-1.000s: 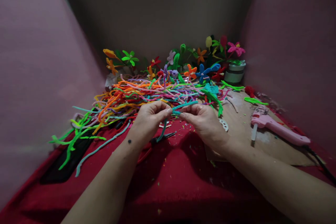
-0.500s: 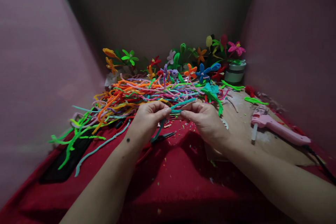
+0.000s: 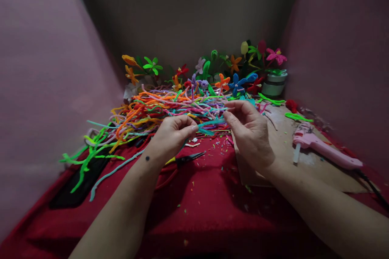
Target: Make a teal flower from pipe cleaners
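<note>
A folded teal pipe cleaner (image 3: pixel 211 123) spans the gap between my hands above the red cloth. My left hand (image 3: pixel 178 129) is closed on it, pinching it between thumb and forefinger. Two strands stick out to the right of that pinch, one shorter than the other. At the longer strand's far end is my right hand (image 3: pixel 247 129), thumb and fingertips closed about the tip, partly hiding it. Beneath my left hand lie pliers (image 3: pixel 190 157) with dark jaws and a yellow-and-red handle.
Behind my hands spreads a heap of coloured pipe cleaners (image 3: pixel 164 105). Fuzzy flowers (image 3: pixel 237 85) stand at the back, beside a pale green pot (image 3: pixel 274 84). On the right, a pink glue gun (image 3: pixel 328 149) rests on cardboard (image 3: pixel 279 141). A dark flat object (image 3: pixel 75 188) lies left.
My right hand has moved slightly up and right, away from my left. The teal strands now separate between the hands, and more of the pliers shows.
</note>
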A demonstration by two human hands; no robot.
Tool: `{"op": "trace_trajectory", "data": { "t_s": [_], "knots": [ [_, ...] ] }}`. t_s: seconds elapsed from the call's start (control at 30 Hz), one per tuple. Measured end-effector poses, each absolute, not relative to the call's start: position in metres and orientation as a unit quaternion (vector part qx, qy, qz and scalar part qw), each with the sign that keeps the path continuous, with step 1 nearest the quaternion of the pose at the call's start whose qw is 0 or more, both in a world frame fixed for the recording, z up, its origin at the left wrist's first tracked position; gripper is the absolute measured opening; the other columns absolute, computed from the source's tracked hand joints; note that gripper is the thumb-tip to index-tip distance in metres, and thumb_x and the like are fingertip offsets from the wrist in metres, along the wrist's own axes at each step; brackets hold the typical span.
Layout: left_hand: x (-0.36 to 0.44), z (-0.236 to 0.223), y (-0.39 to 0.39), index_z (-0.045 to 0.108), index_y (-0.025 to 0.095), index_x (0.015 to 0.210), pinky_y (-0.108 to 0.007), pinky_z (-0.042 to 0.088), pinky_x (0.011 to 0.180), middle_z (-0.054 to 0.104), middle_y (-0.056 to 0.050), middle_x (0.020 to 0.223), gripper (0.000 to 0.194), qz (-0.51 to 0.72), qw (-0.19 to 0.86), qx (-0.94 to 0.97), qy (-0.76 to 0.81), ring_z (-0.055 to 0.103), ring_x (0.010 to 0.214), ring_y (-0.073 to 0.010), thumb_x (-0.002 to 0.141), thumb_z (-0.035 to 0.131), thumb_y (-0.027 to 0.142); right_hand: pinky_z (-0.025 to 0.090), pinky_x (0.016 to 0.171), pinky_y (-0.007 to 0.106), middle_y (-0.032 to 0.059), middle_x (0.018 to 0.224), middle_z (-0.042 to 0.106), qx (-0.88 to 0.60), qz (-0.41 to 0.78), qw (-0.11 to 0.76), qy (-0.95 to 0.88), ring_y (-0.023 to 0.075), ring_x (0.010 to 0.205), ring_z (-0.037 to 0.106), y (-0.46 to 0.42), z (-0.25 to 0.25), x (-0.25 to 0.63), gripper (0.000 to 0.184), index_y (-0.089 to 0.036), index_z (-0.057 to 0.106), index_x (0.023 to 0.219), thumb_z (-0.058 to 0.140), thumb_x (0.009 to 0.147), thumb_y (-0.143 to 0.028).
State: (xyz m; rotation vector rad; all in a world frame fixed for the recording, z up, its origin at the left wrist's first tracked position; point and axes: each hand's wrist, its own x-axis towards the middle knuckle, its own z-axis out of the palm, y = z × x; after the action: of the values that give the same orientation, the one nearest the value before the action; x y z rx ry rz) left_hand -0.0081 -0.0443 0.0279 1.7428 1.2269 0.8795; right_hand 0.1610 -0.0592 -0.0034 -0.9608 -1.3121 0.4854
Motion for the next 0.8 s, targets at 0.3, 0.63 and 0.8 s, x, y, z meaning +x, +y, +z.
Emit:
{"op": "trace_trajectory", "data": {
  "t_s": [0.3, 0.63, 0.8],
  "knots": [
    [-0.0078, 0.0206, -0.0431, 0.059, 0.013, 0.070, -0.020, 0.033, 0.049, 0.048, 0.003, 0.057, 0.015, 0.284, 0.414, 0.750, 0.431, 0.041, 0.053, -0.0081, 0.073, 0.055, 0.028, 0.035, 0.056, 0.027, -0.0008, 0.056, 0.054, -0.417, 0.317, 0.434, -0.733, 0.0119, 0.057, 0.046, -0.0565, -0.0039, 0.1620, 0.018, -0.019, 0.068, 0.060, 0.060, 0.074, -0.025],
    [-0.0053, 0.0214, -0.0412, 0.064, 0.014, 0.064, -0.020, 0.036, 0.053, 0.054, 0.003, 0.058, 0.009, 0.303, 0.406, 0.739, 0.444, 0.045, 0.055, -0.0082, 0.066, 0.063, 0.022, 0.024, 0.046, 0.025, -0.0035, 0.047, 0.047, -0.462, 0.506, 0.380, -0.622, 0.0074, 0.045, 0.033, -0.0540, -0.0041, 0.1630, 0.014, -0.015, 0.063, 0.053, 0.063, 0.064, -0.025],
    [-0.0028, 0.0233, -0.0449, 0.063, 0.013, 0.064, -0.018, 0.024, 0.036, 0.043, 0.006, 0.042, 0.012, 0.314, 0.451, 0.678, 0.489, 0.034, 0.038, -0.0044, 0.064, 0.067, 0.025, 0.024, 0.044, 0.024, -0.0046, 0.044, 0.044, -0.488, 0.422, 0.402, -0.650, 0.0067, 0.044, 0.032, -0.0588, -0.0030, 0.1570, 0.018, -0.015, 0.060, 0.051, 0.058, 0.068, -0.021]
  ]
}}
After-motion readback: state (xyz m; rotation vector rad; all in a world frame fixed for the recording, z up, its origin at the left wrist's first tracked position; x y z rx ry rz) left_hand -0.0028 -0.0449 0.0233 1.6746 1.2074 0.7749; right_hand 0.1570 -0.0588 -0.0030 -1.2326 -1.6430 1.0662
